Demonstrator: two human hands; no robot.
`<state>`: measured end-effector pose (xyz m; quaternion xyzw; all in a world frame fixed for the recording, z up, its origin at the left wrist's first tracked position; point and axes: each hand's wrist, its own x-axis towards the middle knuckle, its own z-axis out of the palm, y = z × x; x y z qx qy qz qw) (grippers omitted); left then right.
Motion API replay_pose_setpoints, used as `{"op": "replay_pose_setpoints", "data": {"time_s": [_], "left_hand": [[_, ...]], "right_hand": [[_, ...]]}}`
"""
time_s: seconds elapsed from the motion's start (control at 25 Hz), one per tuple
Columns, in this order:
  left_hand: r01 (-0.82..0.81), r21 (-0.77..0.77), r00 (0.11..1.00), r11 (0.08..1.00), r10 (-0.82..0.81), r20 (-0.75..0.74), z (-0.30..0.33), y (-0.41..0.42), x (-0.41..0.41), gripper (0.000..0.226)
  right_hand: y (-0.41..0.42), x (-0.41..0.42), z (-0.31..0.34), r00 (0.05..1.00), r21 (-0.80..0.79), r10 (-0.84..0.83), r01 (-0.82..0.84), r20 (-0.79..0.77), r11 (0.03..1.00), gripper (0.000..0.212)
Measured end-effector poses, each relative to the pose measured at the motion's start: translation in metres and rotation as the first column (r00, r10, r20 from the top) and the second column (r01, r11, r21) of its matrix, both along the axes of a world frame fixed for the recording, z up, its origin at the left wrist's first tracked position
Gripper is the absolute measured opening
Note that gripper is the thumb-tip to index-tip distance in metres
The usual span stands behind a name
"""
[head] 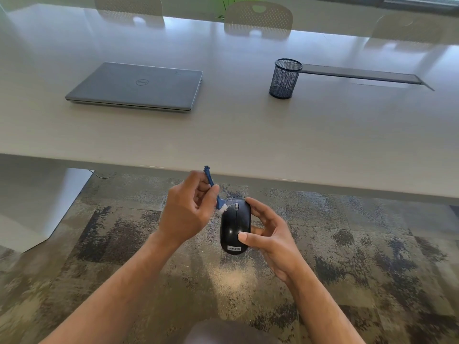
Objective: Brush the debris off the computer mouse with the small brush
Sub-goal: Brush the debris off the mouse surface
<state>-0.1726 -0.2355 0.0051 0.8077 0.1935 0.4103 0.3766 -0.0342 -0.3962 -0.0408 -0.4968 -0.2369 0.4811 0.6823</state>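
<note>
Pinching the blue brush (213, 188) between thumb and curled fingers, the left hand (187, 208) sets its white bristles against the front left of the mouse (234, 225). The right hand (269, 234) grips the black mouse, thumb on its rear top, fingers round the right side, holding it above the carpet (124, 244), nearer than the table (223, 135) edge. A closed laptop (136, 86) and mesh cup (285, 79) sit on the table.

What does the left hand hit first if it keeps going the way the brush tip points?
Likely the mouse: the left hand angles the brush down and right, bristles already at its front left edge by the scroll wheel. Depth is unclear, so contact isn't certain.
</note>
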Motion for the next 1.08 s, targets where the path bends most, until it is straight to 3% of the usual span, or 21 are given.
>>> {"op": "replay_pose_setpoints", "data": {"time_s": [0.2, 0.32, 0.4, 0.52, 0.84, 0.96, 1.08], "left_hand": [[-0.044, -0.16, 0.997, 0.986, 0.053, 0.057, 0.0, 0.005, -0.006, 0.022], [0.063, -0.268, 0.983, 0.961, -0.014, 0.181, 0.003, 0.001, -0.004, 0.013], [0.16, -0.306, 0.977, 0.939, -0.106, 0.186, 0.002, -0.001, -0.002, 0.012], [0.204, -0.322, 0.976, 0.925, -0.164, 0.146, -0.003, 0.003, 0.0, 0.01], [0.029, -0.384, 0.993, 0.923, 0.016, 0.113, -0.013, 0.014, 0.01, 0.017], [0.112, -0.357, 0.979, 0.928, -0.042, 0.198, -0.01, 0.01, 0.007, 0.012], [0.229, -0.331, 0.966, 0.916, -0.172, 0.192, -0.008, 0.004, 0.008, 0.01]], "right_hand": [[-0.003, 0.003, 0.001, 0.999, 0.017, 0.002, -0.001, -0.044, 1.0, 0.08], [-0.003, 0.002, 0.001, 0.999, 0.02, 0.012, -0.011, -0.042, 1.0, 0.079], [-0.003, 0.0, 0.002, 0.999, 0.023, 0.021, -0.02, -0.041, 1.0, 0.079], [-0.004, -0.001, 0.004, 0.999, 0.032, 0.028, -0.027, -0.035, 0.999, 0.079], [-0.01, -0.001, 0.003, 0.998, 0.043, 0.035, -0.033, -0.043, 0.999, 0.08], [-0.011, 0.001, 0.001, 0.999, 0.043, 0.02, -0.019, -0.044, 0.999, 0.079], [-0.01, 0.002, 0.001, 0.998, 0.049, 0.042, -0.04, -0.035, 0.998, 0.081]]}}
